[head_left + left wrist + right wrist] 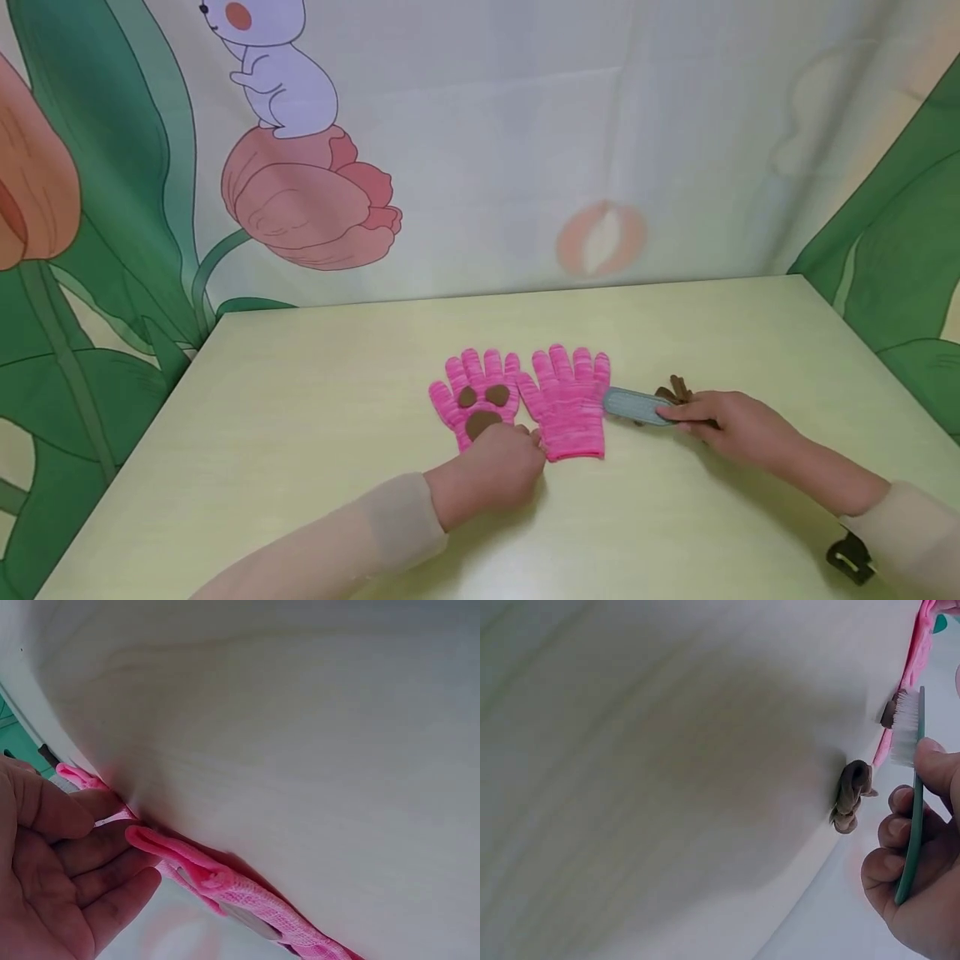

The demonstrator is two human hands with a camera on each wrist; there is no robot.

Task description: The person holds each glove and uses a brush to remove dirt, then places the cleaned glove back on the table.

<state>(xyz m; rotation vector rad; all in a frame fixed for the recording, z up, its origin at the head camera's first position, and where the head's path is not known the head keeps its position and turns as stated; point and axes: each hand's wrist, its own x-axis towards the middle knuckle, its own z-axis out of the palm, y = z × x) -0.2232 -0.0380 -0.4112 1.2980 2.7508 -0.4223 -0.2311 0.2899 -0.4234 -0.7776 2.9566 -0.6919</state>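
My right hand (738, 427): fingers clamped on green-handled brush (636, 407) beside plain pink glove (570, 412) | my left hand (495, 468): at paw-pad glove (482, 403), cannot tell whether fingers pinch | both gloves on surface (262, 400)

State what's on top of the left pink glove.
On the left pink glove are two small brown patches and one larger patch. In the head view, the left hand covers its lower edge and most of the glove below; anything there is hidden.

Two gloves (570, 408) lie on the table (300, 433), a brush (633, 406) to their right. A backdrop (480, 183) hangs behind the far edge.
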